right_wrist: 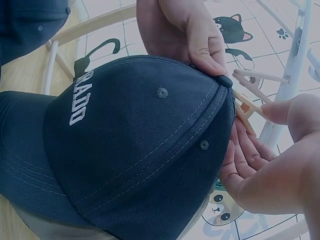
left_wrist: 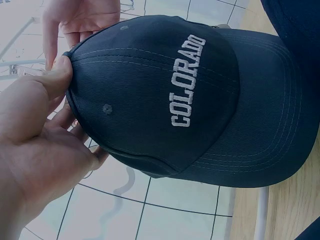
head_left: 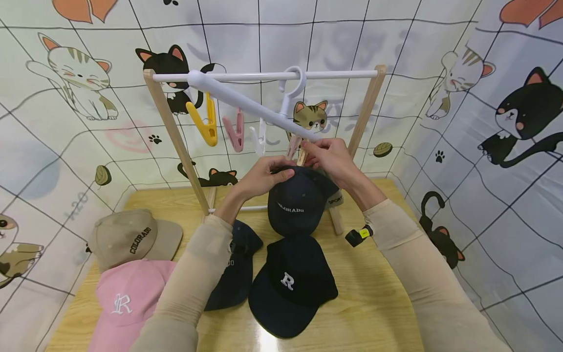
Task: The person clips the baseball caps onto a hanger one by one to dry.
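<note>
Head view: navy COLORADO cap (head_left: 292, 200), crown upward, held below a white hanger (head_left: 255, 107) that hooks over the rail of a wood-framed rack (head_left: 368, 112); left hand (head_left: 259, 178) gripping the top of the crown; right hand (head_left: 332, 159) pinching an orange clip (head_left: 301, 157) just above it. Further clips on the hanger: yellow (head_left: 206, 122), pink (head_left: 235, 129), white (head_left: 259, 137). On the wooden table (head_left: 369, 293): black cap with white R (head_left: 292, 286), one dark cap partly behind the left sleeve, beige COLORADO cap (head_left: 125, 237), pink cap (head_left: 127, 298). Left wrist view: lettering in full, brim to the right; left thumb on the crown's top, fingers partly hidden behind. Right wrist view: right thumb against the orange clip, which lies beside the crown's top button; fingers curved behind the cap.
</note>
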The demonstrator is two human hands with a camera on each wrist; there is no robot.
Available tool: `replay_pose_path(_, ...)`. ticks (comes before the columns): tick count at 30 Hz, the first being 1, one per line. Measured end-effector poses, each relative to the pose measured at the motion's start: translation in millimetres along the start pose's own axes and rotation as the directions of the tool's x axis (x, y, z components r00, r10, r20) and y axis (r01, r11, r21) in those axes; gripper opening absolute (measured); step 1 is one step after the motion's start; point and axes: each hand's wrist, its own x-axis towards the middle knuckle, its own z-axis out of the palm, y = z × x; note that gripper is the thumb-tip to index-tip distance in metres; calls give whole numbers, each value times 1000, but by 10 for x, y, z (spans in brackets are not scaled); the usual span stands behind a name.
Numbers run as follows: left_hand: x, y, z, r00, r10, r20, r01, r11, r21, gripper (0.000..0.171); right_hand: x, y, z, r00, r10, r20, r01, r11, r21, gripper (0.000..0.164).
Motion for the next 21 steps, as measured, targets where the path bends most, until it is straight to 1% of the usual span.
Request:
replay_pose_path(4,16,-9,-12,1000,-2,16,2,1000,-28,29,1,-16,19,1000,-8,-11,8,999,32,42)
replay_pose_path(7,16,-13,-24,999,-20,29,21,998,-54,30,0,-29,33,1000,-7,-17,7,999,48,40)
replay_pose_path(15,18,-4,-37,997,-54,55,60,992,-109,31,-11,-42,40,1000,5,-18,-4,998,68,36)
replay_pose_path(21,22,-16,-33,996,-55,69,63,990,-127,31,-20,-41,53,1000,5,-30,-3,998,68,34)
